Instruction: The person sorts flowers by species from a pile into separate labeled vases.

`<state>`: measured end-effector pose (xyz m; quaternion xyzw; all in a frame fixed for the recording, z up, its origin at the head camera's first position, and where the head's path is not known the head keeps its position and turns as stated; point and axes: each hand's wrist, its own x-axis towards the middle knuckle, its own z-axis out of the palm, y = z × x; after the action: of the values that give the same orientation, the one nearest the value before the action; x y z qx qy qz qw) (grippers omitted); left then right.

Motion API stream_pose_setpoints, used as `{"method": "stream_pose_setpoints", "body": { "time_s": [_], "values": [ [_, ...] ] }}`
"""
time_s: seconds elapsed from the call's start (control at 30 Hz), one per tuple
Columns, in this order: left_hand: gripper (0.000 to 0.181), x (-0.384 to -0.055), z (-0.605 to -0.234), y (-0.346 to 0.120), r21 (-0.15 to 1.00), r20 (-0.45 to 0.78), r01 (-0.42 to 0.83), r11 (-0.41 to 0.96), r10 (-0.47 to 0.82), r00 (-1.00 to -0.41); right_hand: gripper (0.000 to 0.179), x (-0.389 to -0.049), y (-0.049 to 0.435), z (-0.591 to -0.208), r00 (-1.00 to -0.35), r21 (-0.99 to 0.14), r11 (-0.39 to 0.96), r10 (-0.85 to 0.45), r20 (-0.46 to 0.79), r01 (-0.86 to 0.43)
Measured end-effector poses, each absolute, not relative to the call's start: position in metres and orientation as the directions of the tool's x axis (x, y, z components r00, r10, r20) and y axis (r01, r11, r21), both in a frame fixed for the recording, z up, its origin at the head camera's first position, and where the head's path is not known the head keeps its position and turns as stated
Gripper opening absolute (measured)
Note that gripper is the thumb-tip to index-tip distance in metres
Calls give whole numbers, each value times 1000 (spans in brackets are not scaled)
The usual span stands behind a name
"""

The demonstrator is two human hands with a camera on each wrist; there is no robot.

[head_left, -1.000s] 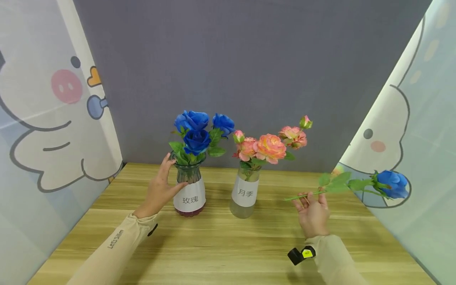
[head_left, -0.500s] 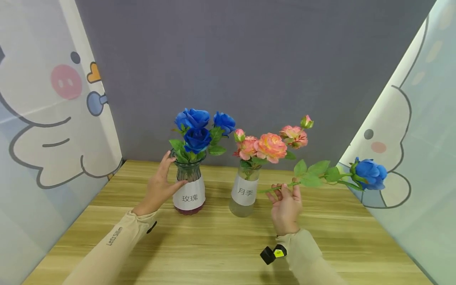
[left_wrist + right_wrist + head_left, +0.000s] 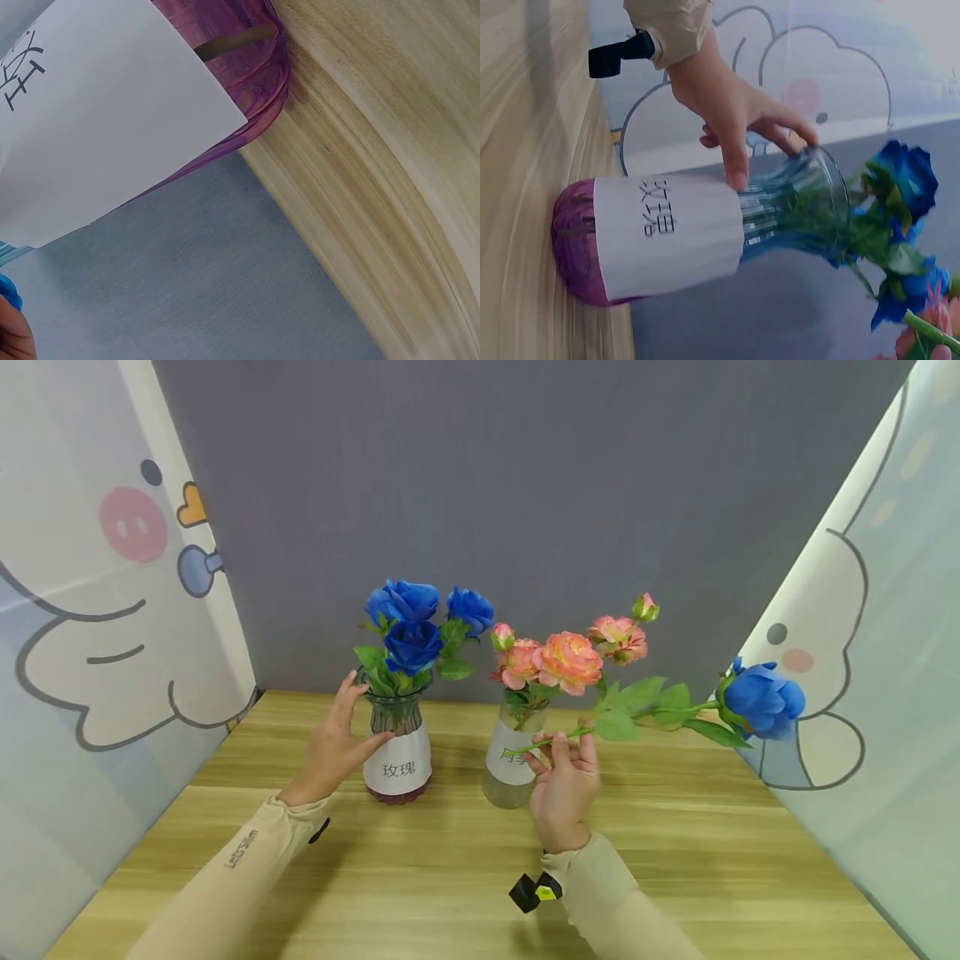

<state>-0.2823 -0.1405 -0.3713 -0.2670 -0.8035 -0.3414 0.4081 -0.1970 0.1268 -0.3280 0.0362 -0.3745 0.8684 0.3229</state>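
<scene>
In the head view my left hand (image 3: 333, 752) holds a ribbed glass vase (image 3: 397, 768) at its neck, thumb in front and fingers at the rim. The vase, clear blue-green above and purple at its base, wears a white paper label (image 3: 667, 232) and stands upright with several blue roses (image 3: 414, 646) in it. My right hand (image 3: 564, 797) pinches the green stem of another blue rose (image 3: 763, 700), held nearly level. Its bloom points right, and its cut end overlaps the second vase in this view.
A frosted glass vase (image 3: 504, 789) with a white label and pink-orange flowers (image 3: 568, 662) stands right of the ribbed vase. All this is on a wood-grain table (image 3: 435, 893). A grey panel (image 3: 525, 485) closes the back, and cartoon-printed curtains flank both sides.
My right hand has moved left with the blue rose, from the table's right side to in front of the frosted vase. The left hand stays on the ribbed vase.
</scene>
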Motion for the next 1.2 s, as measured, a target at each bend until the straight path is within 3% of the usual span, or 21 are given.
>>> {"method": "stream_pose_setpoints", "body": {
  "time_s": [0.07, 0.2, 0.33, 0.53, 0.73, 1.2],
  "values": [
    [83, -283, -371, -140, 329, 840, 712, 620, 152, -521, 46, -198, 120, -329, -777, -612, -503, 532, 336, -610],
    [82, -283, -371, -140, 316, 849, 719, 619, 154, -505, 5, -202, 106, -331, -750, -585, -480, 520, 410, -653],
    [82, -283, -371, -141, 312, 852, 715, 625, 149, -502, 22, -207, 91, -331, -724, -614, -403, 508, 466, -678],
    [81, -282, -370, -140, 326, 844, 711, 623, 147, -516, 26, -213, 72, -325, -710, -639, -331, 464, 530, -694],
    [82, -282, -371, -139, 306, 856, 721, 622, 151, -494, 28, -221, 59, -320, -679, -623, -294, 458, 574, -725],
    [82, -282, -371, -139, 296, 863, 722, 626, 148, -483, 23, -234, 50, -307, -752, -636, -428, 514, 413, -642]
  ]
}}
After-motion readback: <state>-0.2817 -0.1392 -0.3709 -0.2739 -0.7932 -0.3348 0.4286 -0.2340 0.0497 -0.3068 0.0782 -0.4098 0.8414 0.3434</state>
